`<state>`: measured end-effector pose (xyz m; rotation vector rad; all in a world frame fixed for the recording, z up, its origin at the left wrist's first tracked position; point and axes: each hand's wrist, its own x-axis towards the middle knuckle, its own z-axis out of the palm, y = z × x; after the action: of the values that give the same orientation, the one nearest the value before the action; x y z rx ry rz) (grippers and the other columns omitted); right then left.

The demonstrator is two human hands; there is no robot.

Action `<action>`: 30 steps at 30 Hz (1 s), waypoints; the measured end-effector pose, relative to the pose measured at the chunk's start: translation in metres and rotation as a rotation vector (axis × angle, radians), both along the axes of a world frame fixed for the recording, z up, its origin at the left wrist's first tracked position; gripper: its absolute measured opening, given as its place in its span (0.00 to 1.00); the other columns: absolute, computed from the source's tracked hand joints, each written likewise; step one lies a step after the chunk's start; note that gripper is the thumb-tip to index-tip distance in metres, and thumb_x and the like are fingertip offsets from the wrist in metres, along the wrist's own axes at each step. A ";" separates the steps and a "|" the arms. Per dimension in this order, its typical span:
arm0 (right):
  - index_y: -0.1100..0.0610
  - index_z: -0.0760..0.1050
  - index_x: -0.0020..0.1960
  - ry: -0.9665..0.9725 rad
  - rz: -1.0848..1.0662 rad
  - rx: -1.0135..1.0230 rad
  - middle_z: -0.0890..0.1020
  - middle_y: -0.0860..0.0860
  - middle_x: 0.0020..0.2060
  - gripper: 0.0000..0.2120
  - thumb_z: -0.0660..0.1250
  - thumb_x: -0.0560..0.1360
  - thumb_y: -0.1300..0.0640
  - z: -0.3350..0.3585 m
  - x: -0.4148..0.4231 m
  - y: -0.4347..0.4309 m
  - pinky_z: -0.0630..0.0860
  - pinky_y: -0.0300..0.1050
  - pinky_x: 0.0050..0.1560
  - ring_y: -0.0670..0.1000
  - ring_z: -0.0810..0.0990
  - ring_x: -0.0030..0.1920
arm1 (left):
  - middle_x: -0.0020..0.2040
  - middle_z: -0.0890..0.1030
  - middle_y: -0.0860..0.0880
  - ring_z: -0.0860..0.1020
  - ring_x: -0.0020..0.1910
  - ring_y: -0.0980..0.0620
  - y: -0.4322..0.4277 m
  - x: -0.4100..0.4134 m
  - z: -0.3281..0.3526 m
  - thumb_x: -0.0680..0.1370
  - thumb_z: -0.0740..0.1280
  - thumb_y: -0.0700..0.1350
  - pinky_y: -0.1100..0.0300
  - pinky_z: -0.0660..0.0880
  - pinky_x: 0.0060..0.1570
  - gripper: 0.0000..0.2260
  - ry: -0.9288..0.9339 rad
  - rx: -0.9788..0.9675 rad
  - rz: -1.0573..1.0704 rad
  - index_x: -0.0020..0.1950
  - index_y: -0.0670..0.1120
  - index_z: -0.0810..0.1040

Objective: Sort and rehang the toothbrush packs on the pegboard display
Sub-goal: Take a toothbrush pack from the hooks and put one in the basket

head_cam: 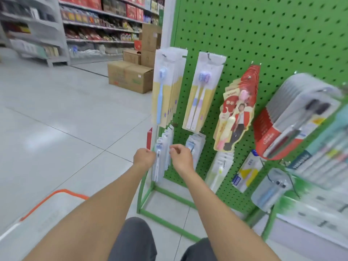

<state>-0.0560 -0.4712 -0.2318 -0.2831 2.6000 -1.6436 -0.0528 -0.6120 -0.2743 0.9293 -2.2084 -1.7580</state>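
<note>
1. Fingers [151, 154] of the left hand [144, 157] are curled in tight and grip the left edge of the front pack in a bunch of clear plastic toothbrush packs [159, 166].
2. Right hand [181, 156]: fingers [174, 147] are curled, with thumb and forefinger closed narrow at the bunch's upper right. They seem to pinch the edge of a rear pack, but blur makes this uncertain.
3. That bunch hangs between the two hands on a low peg at the left edge of the green perforated metal pegboard [263, 34].
4. Directly above it hangs a row of tall yellow-backed packs with a blue brush [162, 91].
5. Just right of those is a yellow-backed twin pack with pink and purple brushes [202, 91].
6. Further right is a tilted stack of red card packs printed with a standing figure [237, 113].
7. Beyond that, and nearest the camera, is a thick grey-and-red stack of packs [293, 117], heavily blurred.
8. On the lower row, right of the hands, hang a second bunch of clear packs [194, 144], then a pack with a pale green brush [219, 170].
9. Both forearms reach forward and down from the bottom edge of the view.
10. Pegboard stands on a green tube frame [169, 194] on the grey tiled floor [56, 119].
11. An orange-rimmed white basket [56, 196] sits low left, near the left arm.
12. Brown cardboard boxes [130, 76] are stacked behind the board's left edge, and stocked grey store shelves [94, 25] stand well beyond them.
</note>
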 end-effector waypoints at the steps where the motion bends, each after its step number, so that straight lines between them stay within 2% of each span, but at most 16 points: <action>1: 0.58 0.77 0.61 0.042 0.003 -0.002 0.80 0.49 0.54 0.12 0.60 0.82 0.60 0.022 0.001 -0.002 0.69 0.35 0.51 0.45 0.75 0.51 | 0.35 0.78 0.43 0.74 0.35 0.46 -0.002 0.003 0.022 0.68 0.62 0.39 0.47 0.80 0.47 0.05 0.052 -0.012 0.014 0.38 0.43 0.77; 4: 0.58 0.76 0.64 0.176 -0.006 -0.004 0.80 0.50 0.59 0.13 0.59 0.82 0.60 0.075 0.004 -0.007 0.69 0.36 0.54 0.46 0.76 0.55 | 0.41 0.79 0.45 0.76 0.40 0.45 -0.004 0.011 0.088 0.72 0.61 0.40 0.51 0.77 0.45 0.06 0.198 -0.053 0.050 0.43 0.44 0.78; 6: 0.58 0.74 0.66 0.242 -0.010 -0.011 0.79 0.49 0.61 0.14 0.58 0.82 0.60 0.102 0.004 -0.011 0.68 0.36 0.55 0.45 0.75 0.57 | 0.49 0.80 0.46 0.78 0.49 0.44 -0.005 0.012 0.123 0.77 0.61 0.39 0.54 0.75 0.51 0.08 0.257 -0.100 0.076 0.52 0.44 0.77; 10: 0.56 0.71 0.69 0.344 -0.026 -0.055 0.76 0.47 0.57 0.16 0.58 0.82 0.60 0.142 -0.003 -0.028 0.69 0.31 0.51 0.44 0.73 0.55 | 0.63 0.74 0.45 0.76 0.60 0.45 -0.011 0.001 0.173 0.81 0.59 0.40 0.48 0.73 0.62 0.15 0.386 -0.189 0.110 0.67 0.44 0.72; 12: 0.56 0.70 0.68 0.387 -0.052 -0.080 0.76 0.47 0.54 0.16 0.59 0.81 0.60 0.154 -0.012 -0.041 0.74 0.38 0.54 0.46 0.75 0.54 | 0.65 0.74 0.45 0.74 0.63 0.45 -0.017 -0.012 0.188 0.82 0.58 0.41 0.48 0.71 0.65 0.16 0.450 -0.209 0.110 0.69 0.45 0.71; 14: 0.56 0.70 0.68 0.418 -0.065 -0.095 0.76 0.47 0.52 0.16 0.60 0.81 0.59 0.162 -0.021 -0.052 0.75 0.43 0.56 0.47 0.76 0.53 | 0.64 0.75 0.45 0.74 0.62 0.46 -0.022 -0.022 0.201 0.82 0.57 0.42 0.50 0.71 0.65 0.15 0.493 -0.198 0.101 0.69 0.45 0.72; 17: 0.55 0.70 0.68 0.440 -0.100 -0.112 0.77 0.48 0.53 0.16 0.60 0.81 0.59 0.169 -0.030 -0.061 0.74 0.42 0.53 0.47 0.76 0.53 | 0.58 0.78 0.47 0.76 0.57 0.48 -0.027 -0.034 0.214 0.82 0.59 0.42 0.55 0.73 0.58 0.13 0.538 -0.174 0.067 0.65 0.44 0.74; 20: 0.54 0.69 0.67 0.441 -0.171 -0.129 0.76 0.48 0.56 0.16 0.60 0.80 0.59 0.170 -0.036 -0.066 0.75 0.44 0.56 0.48 0.76 0.55 | 0.58 0.76 0.47 0.75 0.55 0.50 -0.034 -0.042 0.217 0.82 0.60 0.43 0.54 0.73 0.60 0.12 0.554 -0.193 0.067 0.65 0.45 0.73; 22: 0.54 0.70 0.65 0.438 -0.202 -0.125 0.76 0.48 0.55 0.14 0.60 0.80 0.59 0.172 -0.039 -0.067 0.74 0.43 0.54 0.47 0.76 0.54 | 0.58 0.76 0.47 0.75 0.54 0.50 -0.039 -0.047 0.218 0.82 0.61 0.43 0.53 0.74 0.59 0.12 0.552 -0.173 0.071 0.65 0.46 0.73; 24: 0.52 0.71 0.59 0.428 -0.191 -0.117 0.77 0.46 0.49 0.08 0.60 0.80 0.59 0.174 -0.041 -0.068 0.72 0.41 0.48 0.46 0.76 0.48 | 0.55 0.79 0.48 0.76 0.52 0.50 -0.043 -0.049 0.219 0.81 0.62 0.43 0.57 0.73 0.52 0.10 0.546 -0.113 0.040 0.62 0.44 0.76; 26: 0.53 0.72 0.54 0.421 -0.187 -0.121 0.77 0.45 0.44 0.05 0.60 0.80 0.60 0.176 -0.042 -0.069 0.70 0.40 0.44 0.44 0.75 0.43 | 0.53 0.81 0.47 0.78 0.51 0.50 -0.047 -0.050 0.218 0.80 0.64 0.42 0.57 0.74 0.50 0.08 0.541 -0.054 -0.007 0.57 0.44 0.78; 29: 0.58 0.78 0.53 0.424 -0.202 -0.114 0.81 0.48 0.45 0.08 0.61 0.80 0.60 0.182 -0.044 -0.073 0.70 0.39 0.43 0.47 0.77 0.44 | 0.48 0.81 0.47 0.78 0.48 0.49 -0.050 -0.050 0.222 0.79 0.65 0.41 0.52 0.77 0.53 0.03 0.543 0.023 -0.027 0.50 0.46 0.79; 30: 0.58 0.79 0.53 0.426 -0.210 -0.121 0.81 0.49 0.45 0.09 0.60 0.80 0.61 0.184 -0.044 -0.075 0.70 0.39 0.42 0.47 0.77 0.44 | 0.46 0.81 0.47 0.78 0.47 0.49 -0.050 -0.051 0.225 0.79 0.64 0.39 0.51 0.78 0.52 0.05 0.549 0.058 -0.028 0.47 0.47 0.78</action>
<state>-0.0999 -0.5460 -0.0474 -0.4209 2.9209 -2.0084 -0.1040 -0.6620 -0.0497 0.3573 -1.8278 -1.8206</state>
